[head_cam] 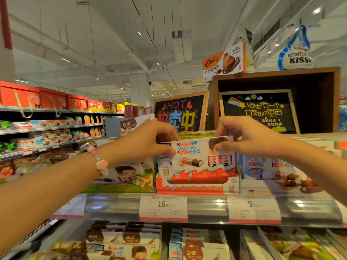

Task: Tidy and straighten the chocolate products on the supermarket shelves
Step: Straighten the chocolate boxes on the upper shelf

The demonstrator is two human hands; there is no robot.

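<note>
A white, red and blue Kinder Chocolate box (195,162) stands upright in its red display tray (189,186) on the top shelf. My left hand (150,139) pinches the box's upper left corner, thumb on the front. My right hand (246,137) pinches its upper right corner, fingers curled over the top edge. More Kinder boxes (266,167) stand to the right, and a tilted box with a child's picture (124,173) leans to the left in a green tray.
Price tags (163,207) hang on the shelf rail. The lower shelf holds several chocolate boxes (122,239). Behind stand a HOT chalkboard sign (180,113), a wooden display box (276,100) and a Dove box (223,61). An aisle with stocked shelves (37,132) runs to the left.
</note>
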